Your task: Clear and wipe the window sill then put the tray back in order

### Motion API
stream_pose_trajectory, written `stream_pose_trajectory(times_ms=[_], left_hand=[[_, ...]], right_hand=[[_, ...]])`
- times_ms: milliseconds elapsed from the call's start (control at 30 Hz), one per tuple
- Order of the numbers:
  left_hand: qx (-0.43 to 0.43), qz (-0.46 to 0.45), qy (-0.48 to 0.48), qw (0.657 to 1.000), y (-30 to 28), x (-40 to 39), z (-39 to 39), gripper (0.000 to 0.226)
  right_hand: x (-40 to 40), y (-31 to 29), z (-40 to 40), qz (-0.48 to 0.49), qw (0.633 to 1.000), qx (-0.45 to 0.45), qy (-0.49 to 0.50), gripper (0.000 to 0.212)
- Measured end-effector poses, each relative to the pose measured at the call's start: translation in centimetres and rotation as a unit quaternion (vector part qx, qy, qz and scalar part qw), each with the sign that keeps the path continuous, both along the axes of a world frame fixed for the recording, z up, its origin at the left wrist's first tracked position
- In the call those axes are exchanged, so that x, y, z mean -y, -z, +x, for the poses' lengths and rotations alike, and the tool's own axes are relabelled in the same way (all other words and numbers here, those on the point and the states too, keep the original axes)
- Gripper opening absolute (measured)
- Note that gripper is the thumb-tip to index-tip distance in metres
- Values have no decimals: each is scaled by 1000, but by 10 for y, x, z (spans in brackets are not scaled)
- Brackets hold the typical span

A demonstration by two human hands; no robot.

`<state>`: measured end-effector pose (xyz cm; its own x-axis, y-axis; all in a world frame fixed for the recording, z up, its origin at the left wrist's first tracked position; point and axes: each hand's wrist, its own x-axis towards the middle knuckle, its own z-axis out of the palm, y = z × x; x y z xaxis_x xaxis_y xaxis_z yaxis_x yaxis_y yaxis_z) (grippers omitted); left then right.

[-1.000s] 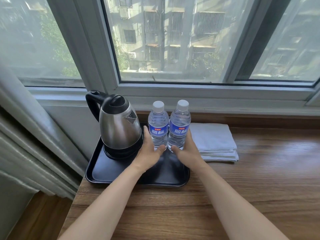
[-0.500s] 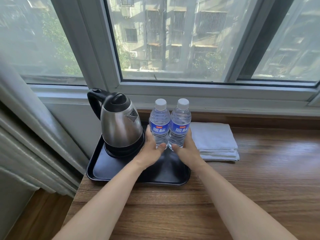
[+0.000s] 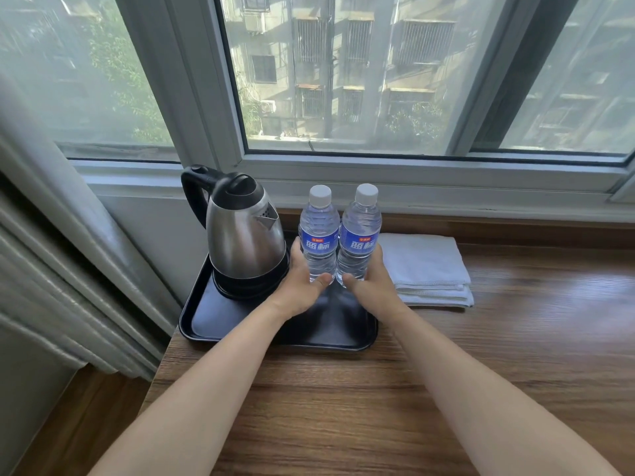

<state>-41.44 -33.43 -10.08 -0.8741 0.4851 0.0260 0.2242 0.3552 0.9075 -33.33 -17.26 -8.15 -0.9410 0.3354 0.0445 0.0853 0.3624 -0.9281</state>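
Plastic bottles (image 3: 340, 235) in both hands (image 3: 338, 286)

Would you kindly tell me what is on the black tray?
On the tray stand a kettle on its base and two water bottles, each gripped by a hand. Hands and forearms cover part of the floor.

Grey curtain (image 3: 51, 235) hangs in folds at my left, reaching down past wood floor (image 3: 79, 420). Beyond window glass (image 3: 343, 80): apartment block (image 3: 343, 56) (barred balconies, 1 air-conditioner unit visible), green trees (image 3: 117, 80) further left.
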Motion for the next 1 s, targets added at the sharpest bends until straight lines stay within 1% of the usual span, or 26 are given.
stream_pose_trajectory(times_ms=[67, 167, 233, 300, 433, 467, 533, 567, 633, 700, 767, 800, 833, 900, 933, 1000], left_hand=[[8, 13, 0, 1000, 6, 1, -3, 121], [54, 24, -7, 998, 20, 5, -9, 132], [76, 30, -8, 997, 21, 7, -5, 135], [89, 43, -3, 995, 10, 10, 6, 134], [102, 56, -24, 993, -4, 19, 24, 120], [96, 53, -28, 994, -6, 21, 28, 110], [86, 45, -20, 995, -9, 24, 34, 69], [82, 49, -20, 995, -6, 24, 35, 60], [70, 36, -17, 997, -8, 22, 41, 55], [65, 35, -33, 997, -18, 20, 49, 52], [62, 35, -61, 996, -30, 16, 54, 48], [58, 31, -80, 995, -37, 15, 56, 52], [54, 38, -97, 993, -40, 13, 57, 61], [66, 78, -136, 985, -59, 6, 68, 82], [57, 92, -156, 982, -67, 3, 75, 88], [38, 106, -195, 974, -77, -6, 86, 89]], right_hand=[[2, -6, 2, 4, 1000, -13, 10, 77], [5, -8, 7, 8, 999, -33, 25, 66], [10, -10, 13, 3, 999, -29, 38, 74], [14, -11, 20, 0, 998, -28, 49, 80], [19, -6, 29, -17, 997, -44, 57, 86], [21, -5, 30, -28, 997, -48, 58, 87], [23, -1, 32, -54, 996, -47, 58, 89], [25, -3, 34, -70, 994, -41, 67, 90], [30, -14, 39, -84, 993, -11, 80, 85], [30, -20, 44, -104, 990, 15, 90, 73], [22, -26, 49, -100, 990, 27, 93, 71], [17, -34, 53, -93, 991, 38, 87, 77], [9, -36, 54, -75, 993, 49, 74, 85], [-3, -49, 62, -70, 995, 62, 43, 94], [-11, -57, 67, -63, 996, 62, 30, 96], [-33, -71, 71, -38, 998, 52, 6, 97]])
